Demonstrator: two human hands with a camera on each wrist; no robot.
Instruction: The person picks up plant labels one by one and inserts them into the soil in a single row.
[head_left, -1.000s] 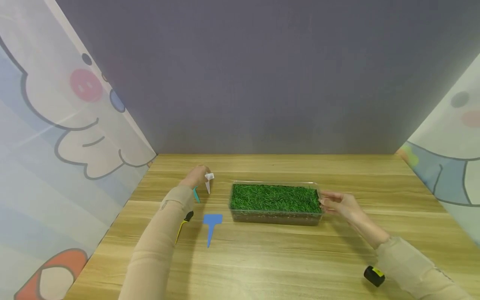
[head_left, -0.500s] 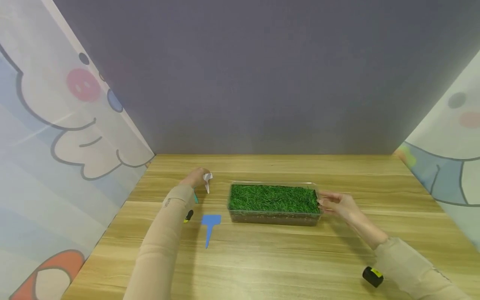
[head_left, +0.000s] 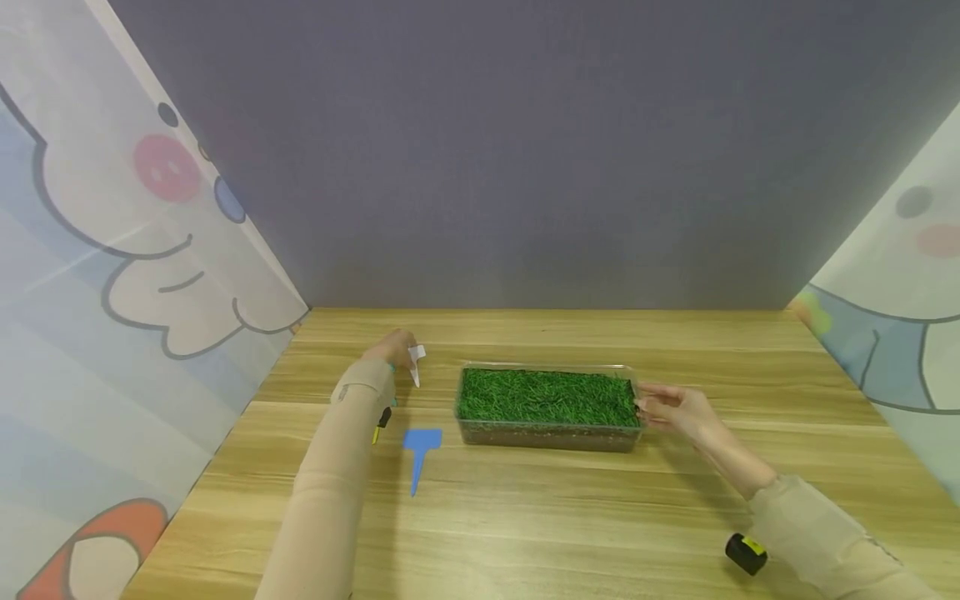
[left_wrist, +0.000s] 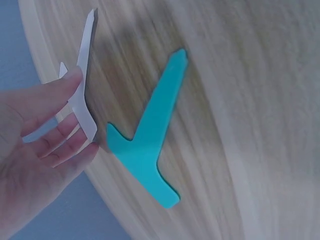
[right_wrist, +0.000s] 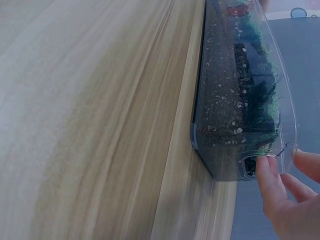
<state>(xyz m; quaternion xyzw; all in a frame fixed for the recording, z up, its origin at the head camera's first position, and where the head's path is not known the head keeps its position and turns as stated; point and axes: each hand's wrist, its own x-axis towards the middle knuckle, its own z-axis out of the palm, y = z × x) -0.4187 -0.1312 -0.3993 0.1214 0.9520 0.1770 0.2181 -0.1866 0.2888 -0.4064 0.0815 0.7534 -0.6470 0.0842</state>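
Observation:
My left hand pinches a white T-shaped plant label between thumb and fingers, at the back left of the table. Beside it lies a teal plant label, flat on the wood and mostly covered by my sleeve in the head view. My right hand grips the right end of a clear plastic planter box, its digits at the rim and the end opening. Bright green grass fills the box, over dark soil visible through the wall. A blue plant label lies left of the box.
A black and yellow label is partly hidden under my left forearm. Near my right sleeve lies a small black cylinder with a yellow patch. A grey wall rises behind the wooden table.
My left forearm has swung slightly right, covering more of the teal and yellow labels. The white label has turned a little in my left fingers. My right hand stays at the box.

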